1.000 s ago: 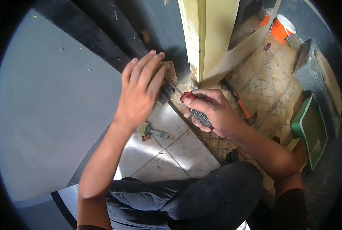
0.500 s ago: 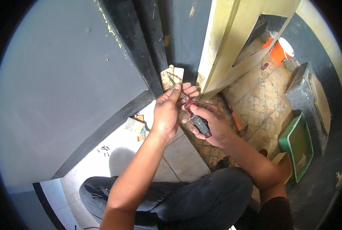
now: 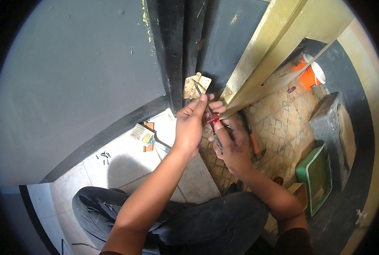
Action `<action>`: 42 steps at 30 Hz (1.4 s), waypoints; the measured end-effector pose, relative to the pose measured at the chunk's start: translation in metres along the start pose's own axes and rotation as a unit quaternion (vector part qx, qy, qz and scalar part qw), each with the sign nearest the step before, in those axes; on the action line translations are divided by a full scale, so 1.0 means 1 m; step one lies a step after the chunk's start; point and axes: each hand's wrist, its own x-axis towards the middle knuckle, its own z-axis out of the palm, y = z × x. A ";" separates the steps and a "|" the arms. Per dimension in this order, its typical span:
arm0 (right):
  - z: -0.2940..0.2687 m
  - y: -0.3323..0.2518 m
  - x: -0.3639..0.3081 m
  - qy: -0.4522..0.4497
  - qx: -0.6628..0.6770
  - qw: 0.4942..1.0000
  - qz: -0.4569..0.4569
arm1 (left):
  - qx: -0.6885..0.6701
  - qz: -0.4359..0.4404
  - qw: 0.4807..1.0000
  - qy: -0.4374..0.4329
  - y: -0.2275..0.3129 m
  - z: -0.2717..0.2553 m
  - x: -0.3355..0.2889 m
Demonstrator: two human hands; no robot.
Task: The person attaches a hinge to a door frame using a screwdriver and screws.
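A screwdriver with a red and dark grey handle (image 3: 213, 119) slants up and to the left between my hands. Its shaft tip meets a pale metal hinge (image 3: 190, 88) fixed at the foot of the dark door frame (image 3: 172, 59). My left hand (image 3: 190, 123) pinches the shaft near the hinge, thumb on top and the other fingers behind it. Lower down, my right hand (image 3: 236, 148) wraps round the handle and covers much of its grip. Whether the tip sits in a screw is too small to tell.
On the white floor tiles lie a paintbrush (image 3: 143, 134), an orange-brown hinge (image 3: 148, 148) beneath it, and several dark screws (image 3: 104, 157). A cream door (image 3: 257, 46) stands open at right. Beyond are a hammer (image 3: 254, 142), an orange bucket (image 3: 310, 76) and a green tray (image 3: 305, 174).
The whole view has swung, tilting the door frame more upright. My right hand has rolled over the handle, hiding more of it. The screwdriver tip stays at the hinge.
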 end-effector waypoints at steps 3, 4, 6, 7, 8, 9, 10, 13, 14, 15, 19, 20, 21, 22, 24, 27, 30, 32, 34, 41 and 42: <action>-0.011 0.000 0.006 -0.055 0.160 0.978 0.124 | 0.065 -0.013 0.996 -0.062 -0.003 -0.015 -0.012; -0.010 -0.003 0.008 -0.072 0.193 0.967 0.153 | 0.088 -0.004 0.994 -0.071 -0.003 -0.019 -0.013; -0.005 -0.022 0.002 -0.070 0.140 0.977 0.142 | 0.057 -0.020 0.997 -0.044 -0.001 -0.018 -0.012; 0.000 -0.030 0.001 -0.070 0.114 0.982 0.137 | 0.060 -0.019 0.997 -0.034 -0.001 -0.016 -0.010; 0.001 -0.024 0.001 -0.015 -0.028 0.999 -0.026 | 0.063 -0.019 0.998 -0.025 -0.001 -0.013 -0.008; 0.002 -0.012 -0.001 0.039 -0.167 0.967 -0.189 | 0.041 -0.021 0.999 -0.001 -0.003 -0.008 -0.007; 0.000 -0.009 -0.004 0.053 -0.243 0.934 -0.258 | 0.043 -0.019 0.999 0.016 -0.003 -0.004 -0.007; -0.014 -0.012 -0.013 0.049 -0.354 0.891 -0.280 | 0.056 -0.006 0.997 0.053 -0.004 0.002 -0.007; -0.013 -0.014 -0.014 0.041 -0.365 0.890 -0.268 | 0.066 0.002 0.996 0.056 -0.005 0.001 -0.007; -0.011 -0.017 -0.015 0.033 -0.377 0.890 -0.256 | 0.075 0.010 0.995 0.060 -0.006 0.001 -0.006; -0.017 -0.036 -0.009 -0.044 -0.027 0.977 0.205 | 0.005 -0.001 1.000 -0.029 -0.011 0.004 -0.019; -0.021 -0.036 -0.008 -0.068 0.064 0.970 0.226 | 0.029 -0.006 0.998 -0.061 -0.010 0.002 -0.020; -0.026 -0.034 -0.008 -0.092 0.154 0.953 0.245 | 0.052 -0.011 0.994 -0.094 -0.009 -0.001 -0.022; -0.027 -0.032 -0.006 -0.118 0.243 0.926 0.263 | 0.076 -0.015 0.989 -0.123 -0.009 -0.004 -0.023; -0.019 -0.042 -0.012 -0.072 0.102 0.969 0.212 | 0.086 -0.005 0.990 -0.110 -0.008 -0.004 -0.019; -0.013 -0.022 -0.023 0.019 -0.247 0.962 -0.112 | 0.160 0.013 0.983 -0.086 -0.008 -0.004 -0.012; -0.008 -0.017 -0.023 0.058 -0.380 0.892 -0.236 | 0.302 0.016 0.952 -0.033 -0.003 -0.002 -0.008; -0.002 -0.021 -0.021 0.070 -0.361 0.908 -0.200 | 0.364 0.007 0.931 -0.024 0.001 -0.002 -0.008; 0.003 -0.023 -0.019 0.080 -0.308 0.937 -0.145 | 0.159 0.039 0.984 -0.070 -0.011 -0.002 -0.011; -0.024 -0.042 -0.013 -0.057 0.120 0.971 0.198 | 0.029 0.043 0.987 -0.151 -0.018 -0.009 -0.023; -0.021 -0.041 -0.017 -0.041 0.029 0.988 0.146 | 0.025 0.036 0.989 -0.139 -0.015 -0.009 -0.024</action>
